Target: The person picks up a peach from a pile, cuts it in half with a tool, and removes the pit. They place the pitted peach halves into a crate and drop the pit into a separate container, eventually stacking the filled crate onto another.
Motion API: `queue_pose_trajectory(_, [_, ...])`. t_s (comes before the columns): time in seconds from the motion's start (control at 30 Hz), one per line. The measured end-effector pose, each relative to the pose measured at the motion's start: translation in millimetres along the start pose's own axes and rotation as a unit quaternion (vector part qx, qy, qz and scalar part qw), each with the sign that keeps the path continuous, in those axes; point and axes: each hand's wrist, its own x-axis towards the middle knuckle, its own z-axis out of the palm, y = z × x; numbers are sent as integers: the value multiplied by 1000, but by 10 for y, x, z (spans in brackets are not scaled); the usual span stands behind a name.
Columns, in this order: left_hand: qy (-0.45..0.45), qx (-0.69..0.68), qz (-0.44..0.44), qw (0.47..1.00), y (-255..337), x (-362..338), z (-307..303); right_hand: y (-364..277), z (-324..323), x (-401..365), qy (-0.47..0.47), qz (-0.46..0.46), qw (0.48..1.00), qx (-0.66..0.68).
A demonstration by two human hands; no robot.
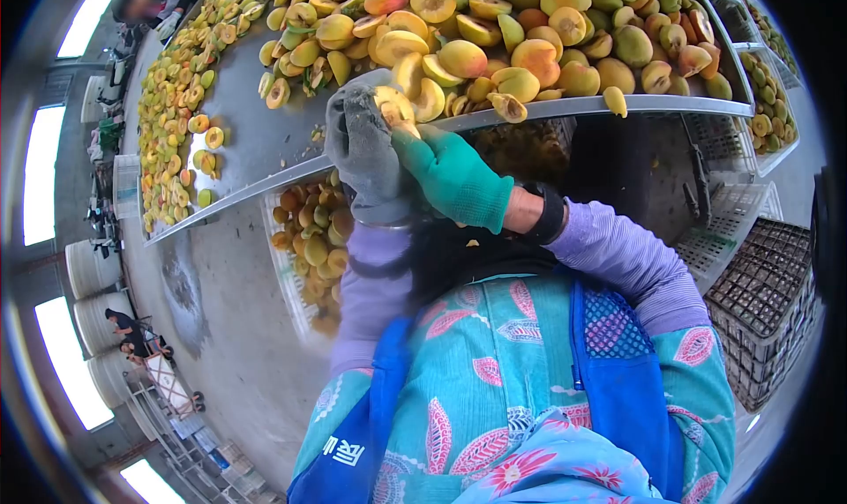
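My left hand [366,147], in a grey glove, is closed around a yellow peach half [394,107] with its cut face showing. My right hand [454,173], in a green glove, is closed right against that half. Whatever its fingers grip is hidden. Both hands are at the front rim of the metal table [273,173]. Just beyond them lies a big heap of peaches [538,59], some whole and some halved. One peach half [509,108] and a small piece [615,101] rest on the rim.
Below the table on the left stands a white crate of peaches [313,231]. At right are stacked dark crates [763,283] and another peach-filled crate [768,107]. Halved peaches [168,125] line the table's left side. A person [146,6] is at the far left corner.
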Motion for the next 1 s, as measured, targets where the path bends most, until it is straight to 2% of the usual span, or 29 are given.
queue_pose_trajectory(0.07, [13,70,80,994,-6,38,47,-91,-31,-21,-33,16,997,62])
queue_pose_trajectory(0.17, [-65,146,46,986,70,74,-55,23,66,-8,-10,53,992,113])
queue_pose_trajectory(0.27, [-69,123,79,987,42,82,-65,125,151,-11,4,47,984,174])
queue_pose_trajectory(0.37, [-78,56,46,994,26,78,-12,271,161,83,44,-68,987,138])
queue_pose_trajectory(0.43, [-85,21,-15,996,4,96,-11,246,47,103,8,-1,991,132])
queue_pose_trajectory(0.47, [-103,48,-3,994,53,113,7,206,4,86,-8,34,991,129])
queue_pose_trajectory(0.57, [-99,66,23,993,24,99,67,109,62,-2,31,24,978,206])
queue_pose_trajectory(0.63, [-114,39,23,992,-16,117,91,-62,-206,-2,-54,93,981,164])
queue_pose_trajectory(0.67, [-124,-62,-78,987,22,133,83,-108,-300,-12,-95,128,977,141])
queue_pose_trajectory(0.73, [-127,-19,-52,990,-37,158,55,176,-80,82,29,-44,994,94])
queue_pose_trajectory(0.77, [-129,3,-37,991,-53,176,52,147,20,86,90,-131,985,69])
queue_pose_trajectory(0.8, [-101,-6,-34,994,-36,166,91,88,21,22,115,-112,985,59])
queue_pose_trajectory(0.9, [-78,77,87,990,-81,127,129,90,40,37,126,-97,986,53])
queue_pose_trajectory(1.0, [-78,30,44,996,-73,121,126,87,14,39,121,-87,988,39])
